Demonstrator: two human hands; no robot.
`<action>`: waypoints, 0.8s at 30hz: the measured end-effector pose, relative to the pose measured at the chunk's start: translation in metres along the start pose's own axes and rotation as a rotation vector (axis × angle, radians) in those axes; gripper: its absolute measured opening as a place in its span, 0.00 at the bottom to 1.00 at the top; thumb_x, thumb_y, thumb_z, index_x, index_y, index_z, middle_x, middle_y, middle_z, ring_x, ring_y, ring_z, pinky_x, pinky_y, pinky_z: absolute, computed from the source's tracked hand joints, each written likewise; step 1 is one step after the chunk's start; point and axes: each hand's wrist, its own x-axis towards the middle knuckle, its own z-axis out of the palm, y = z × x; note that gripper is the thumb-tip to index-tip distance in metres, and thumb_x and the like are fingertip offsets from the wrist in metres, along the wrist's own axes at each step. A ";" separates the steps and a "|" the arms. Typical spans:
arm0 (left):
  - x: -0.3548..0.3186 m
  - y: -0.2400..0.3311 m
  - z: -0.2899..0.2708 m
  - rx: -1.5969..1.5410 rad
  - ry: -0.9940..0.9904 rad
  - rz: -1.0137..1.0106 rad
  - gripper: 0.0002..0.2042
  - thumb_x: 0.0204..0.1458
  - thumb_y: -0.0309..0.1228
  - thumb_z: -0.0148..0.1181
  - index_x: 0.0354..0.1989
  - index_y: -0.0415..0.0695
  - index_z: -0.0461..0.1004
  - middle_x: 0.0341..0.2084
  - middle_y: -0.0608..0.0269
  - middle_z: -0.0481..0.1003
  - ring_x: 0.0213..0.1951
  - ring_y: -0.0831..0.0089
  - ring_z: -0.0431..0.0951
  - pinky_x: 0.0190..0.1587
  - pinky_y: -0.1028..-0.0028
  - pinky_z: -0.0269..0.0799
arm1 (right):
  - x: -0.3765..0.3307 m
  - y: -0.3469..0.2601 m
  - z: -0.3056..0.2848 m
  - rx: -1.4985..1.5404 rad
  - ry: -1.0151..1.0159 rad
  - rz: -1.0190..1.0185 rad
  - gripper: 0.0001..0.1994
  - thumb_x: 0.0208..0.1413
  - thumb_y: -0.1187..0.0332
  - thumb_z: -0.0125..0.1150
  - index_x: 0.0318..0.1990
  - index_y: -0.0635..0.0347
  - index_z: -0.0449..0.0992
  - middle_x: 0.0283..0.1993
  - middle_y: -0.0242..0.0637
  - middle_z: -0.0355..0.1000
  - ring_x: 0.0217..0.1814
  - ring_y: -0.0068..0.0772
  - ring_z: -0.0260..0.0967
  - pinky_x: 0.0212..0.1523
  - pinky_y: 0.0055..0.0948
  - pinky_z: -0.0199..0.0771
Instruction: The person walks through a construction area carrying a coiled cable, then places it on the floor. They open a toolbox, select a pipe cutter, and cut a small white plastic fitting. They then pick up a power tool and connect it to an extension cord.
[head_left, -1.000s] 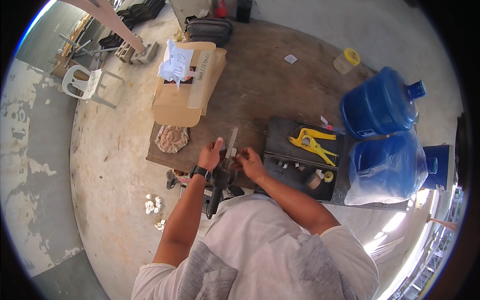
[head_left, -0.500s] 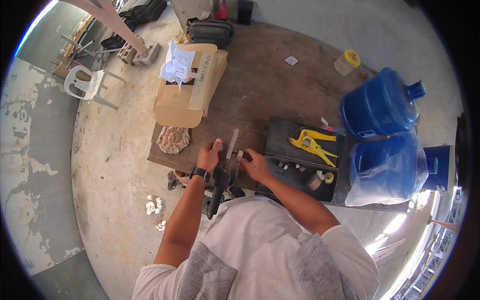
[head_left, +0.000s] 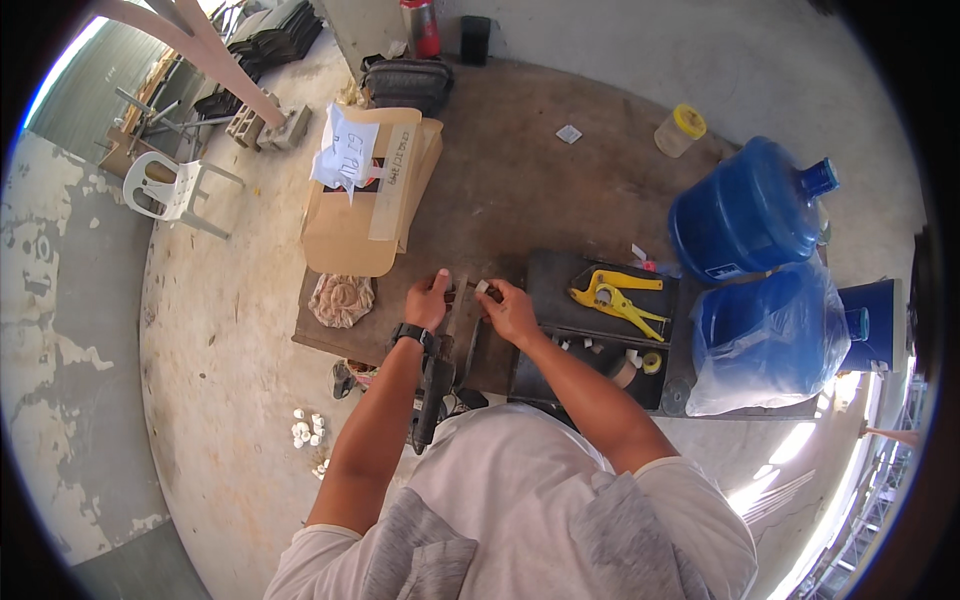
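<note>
My left hand (head_left: 428, 303) is at the table's near edge, thumb raised and fingers curled. Whatever lies in those fingers is hidden. Opposite it, my right hand (head_left: 510, 310) pinches a small whitish piece (head_left: 482, 287) between thumb and fingertips. Between the hands runs a narrow metal strip (head_left: 461, 318), in line with a dark, long-bodied tool (head_left: 432, 392) by my left forearm. The forearm partly covers that tool, so its kind is unclear. Right of my right hand, a yellow-handled pipe cutter (head_left: 620, 298) lies on a black toolbox lid (head_left: 550, 283).
A black tray (head_left: 590, 372) holds tape rolls and small white pieces. Two blue water jugs (head_left: 745, 215) lie at the right. A cardboard box (head_left: 350, 235) and a crumpled cloth (head_left: 341, 300) sit left. White bits (head_left: 307, 430) lie on the floor near a chair (head_left: 175, 187).
The view has shifted slightly. Both hands are a little farther forward along the metal strip, the left thumb now close to it. The whitish piece stays in my right fingers.
</note>
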 end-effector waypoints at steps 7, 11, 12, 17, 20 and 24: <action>0.008 -0.006 0.001 0.201 0.025 0.082 0.26 0.62 0.48 0.57 0.52 0.33 0.77 0.43 0.48 0.81 0.46 0.62 0.80 0.48 0.64 0.73 | 0.005 0.013 0.001 0.150 -0.054 0.017 0.19 0.60 0.66 0.66 0.53 0.70 0.75 0.34 0.38 0.78 0.30 0.26 0.78 0.31 0.27 0.79; 0.009 -0.006 -0.002 0.228 0.019 0.085 0.26 0.62 0.49 0.58 0.51 0.32 0.77 0.42 0.49 0.81 0.44 0.64 0.81 0.45 0.65 0.75 | 0.021 0.011 -0.007 0.342 -0.215 0.235 0.16 0.62 0.64 0.65 0.51 0.68 0.78 0.36 0.36 0.78 0.33 0.26 0.78 0.31 0.27 0.81; 0.009 -0.006 -0.002 0.167 -0.017 0.035 0.27 0.61 0.49 0.58 0.51 0.32 0.77 0.42 0.50 0.81 0.42 0.65 0.81 0.43 0.66 0.76 | 0.025 0.010 -0.008 0.332 -0.242 0.237 0.16 0.62 0.64 0.65 0.50 0.68 0.78 0.37 0.36 0.78 0.34 0.27 0.78 0.32 0.27 0.81; 0.012 -0.007 -0.002 -0.016 -0.048 -0.082 0.28 0.61 0.50 0.60 0.51 0.30 0.76 0.39 0.54 0.80 0.36 0.69 0.82 0.35 0.69 0.79 | 0.036 0.001 -0.012 0.307 -0.341 0.239 0.15 0.62 0.64 0.64 0.47 0.71 0.78 0.38 0.39 0.77 0.37 0.30 0.78 0.38 0.31 0.84; 0.015 -0.005 -0.002 -0.011 -0.075 -0.137 0.29 0.61 0.50 0.60 0.52 0.30 0.76 0.39 0.54 0.80 0.36 0.68 0.82 0.37 0.68 0.80 | 0.033 0.006 -0.011 0.362 -0.310 0.202 0.13 0.62 0.68 0.63 0.45 0.74 0.77 0.37 0.41 0.77 0.38 0.32 0.80 0.38 0.31 0.84; 0.015 -0.002 -0.002 0.024 -0.062 -0.101 0.30 0.60 0.51 0.60 0.52 0.30 0.75 0.39 0.53 0.80 0.37 0.67 0.82 0.37 0.67 0.80 | 0.022 0.023 -0.001 0.645 -0.113 0.265 0.10 0.63 0.72 0.60 0.45 0.72 0.74 0.40 0.42 0.77 0.40 0.34 0.80 0.40 0.33 0.85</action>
